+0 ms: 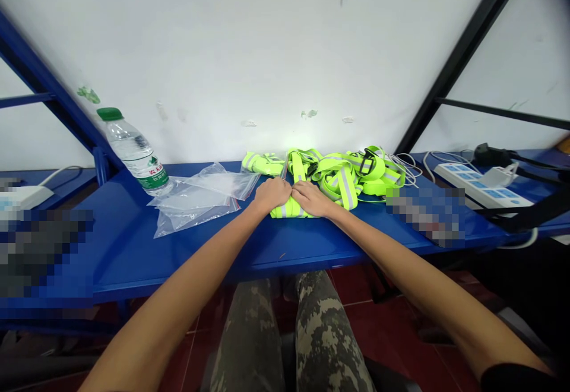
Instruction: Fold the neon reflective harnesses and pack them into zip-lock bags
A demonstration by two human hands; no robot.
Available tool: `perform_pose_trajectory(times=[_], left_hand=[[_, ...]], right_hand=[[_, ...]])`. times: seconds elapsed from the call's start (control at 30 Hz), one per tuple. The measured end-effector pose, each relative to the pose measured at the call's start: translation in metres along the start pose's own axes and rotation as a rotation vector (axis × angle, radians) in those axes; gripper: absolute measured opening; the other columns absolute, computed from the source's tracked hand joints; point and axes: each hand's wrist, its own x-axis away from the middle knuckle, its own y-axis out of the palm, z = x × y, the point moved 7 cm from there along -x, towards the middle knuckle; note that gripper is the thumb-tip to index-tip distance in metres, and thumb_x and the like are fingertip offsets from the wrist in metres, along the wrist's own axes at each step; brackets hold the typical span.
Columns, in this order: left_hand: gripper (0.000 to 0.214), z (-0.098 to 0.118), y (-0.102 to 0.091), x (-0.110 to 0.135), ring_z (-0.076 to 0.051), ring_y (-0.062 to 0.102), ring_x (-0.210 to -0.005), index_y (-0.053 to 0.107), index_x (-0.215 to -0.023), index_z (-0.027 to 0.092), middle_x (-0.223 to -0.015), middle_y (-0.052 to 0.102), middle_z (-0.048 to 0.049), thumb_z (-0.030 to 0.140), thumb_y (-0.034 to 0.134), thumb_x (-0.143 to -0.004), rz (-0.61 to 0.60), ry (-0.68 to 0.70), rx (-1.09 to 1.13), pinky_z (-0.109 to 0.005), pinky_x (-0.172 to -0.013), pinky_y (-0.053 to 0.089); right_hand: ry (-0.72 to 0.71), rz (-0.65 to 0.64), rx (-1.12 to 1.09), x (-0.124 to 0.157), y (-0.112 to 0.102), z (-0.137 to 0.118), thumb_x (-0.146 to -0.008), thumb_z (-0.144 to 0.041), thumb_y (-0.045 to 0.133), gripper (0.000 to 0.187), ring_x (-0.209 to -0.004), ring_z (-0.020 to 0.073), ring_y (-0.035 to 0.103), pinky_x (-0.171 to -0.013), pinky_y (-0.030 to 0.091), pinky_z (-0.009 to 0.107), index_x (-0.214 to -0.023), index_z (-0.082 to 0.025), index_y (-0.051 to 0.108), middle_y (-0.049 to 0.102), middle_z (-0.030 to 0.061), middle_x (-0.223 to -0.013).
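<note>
A folded bundle of neon-yellow reflective strap (291, 209) with silver-grey stripes lies near the middle of the blue table. My left hand (273, 196) is closed on the bundle's left part, knuckles up. Beside it, nearly touching, my right hand (312, 198) grips the same strap with its fingers bent over the top. Both hands partly hide the bundle, and their fingertips are out of sight. One length of strap runs up behind the hands into a loose heap of reflective straps (345, 181) with a black buckle (367, 161). Another folded reflective strap (263, 163) rests behind my left hand.
Clear zip bags (200, 193) overlap left of my hands, near an upright water bottle (133, 151) with a green cap. A white power strip (481, 187) and cables sit at the right. Blurred patches cover items at both sides. A white wall stands behind the blue table (249, 249).
</note>
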Motion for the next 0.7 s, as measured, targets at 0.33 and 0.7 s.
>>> perform_pose_trajectory(times=[0.33,0.7], left_hand=[[0.048,-0.001,0.002,0.008,-0.027,0.070,-0.093,0.071,-0.094,0.018,-0.099,0.074,-0.0150,0.039,0.028,-0.099,0.134,0.042,0.065,-0.034,-0.077,0.047],[0.063,0.006,-0.018,0.027,-0.020,0.066,-0.074,0.066,-0.070,0.018,-0.078,0.073,-0.0089,0.048,0.020,-0.102,0.311,0.068,0.104,-0.030,-0.064,0.037]], right_hand=[[0.062,0.055,-0.230,0.005,-0.002,0.002,-0.102,-0.037,0.034,0.038,-0.108,0.0230,0.063,-0.097,0.045,0.038,-0.118,-0.017,0.062,0.069,0.0117,-0.116],[0.042,-0.155,-0.668,0.007,-0.003,-0.008,-0.070,-0.048,0.079,0.054,-0.106,0.0279,0.066,-0.099,0.048,0.040,-0.112,-0.015,0.073,0.074,0.0055,-0.108]])
